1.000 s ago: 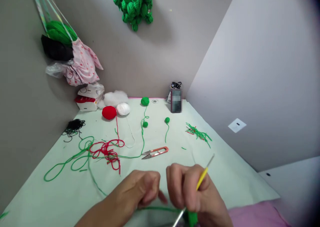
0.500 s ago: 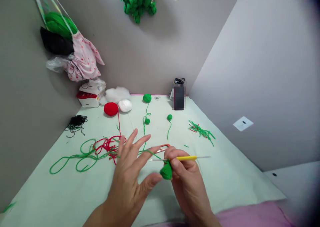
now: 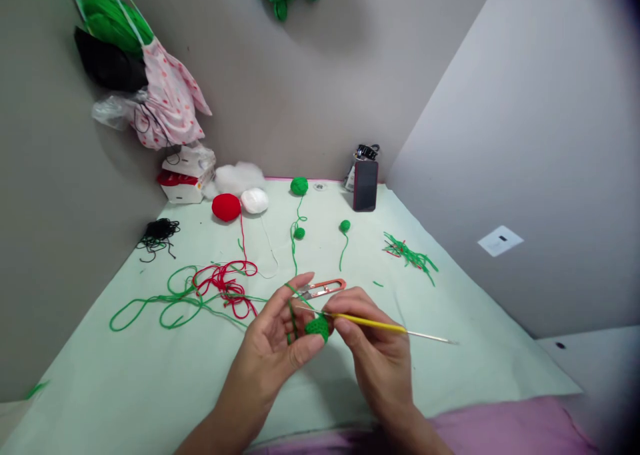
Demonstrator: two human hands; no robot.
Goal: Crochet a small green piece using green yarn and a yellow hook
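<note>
One green crochet piece [image 3: 317, 328] held over the pale table [image 3: 150, 395], between the left hand [image 3: 277, 338] and the right hand [image 3: 377, 348]; I log this from afar. Left: thumb and fingers narrowed on the piece, working strand [image 3: 303, 299] over the index finger. Right: closed on the yellow-handled hook [image 3: 377, 323], tip pointing left; whether it is through a stitch, I cannot tell. Main risk, as I judge it: if that index finger dips, the strand slackens and the hook could miss it or lose its loop. Second: green loops [image 3: 173, 299] lie mixed with a red tangle [image 3: 230, 288], so a hard pull could snag and jerk the piece. Third: thread snips [image 3: 330, 286] lie near the fingertips in view; a careless sweep might catch the blades
</note>
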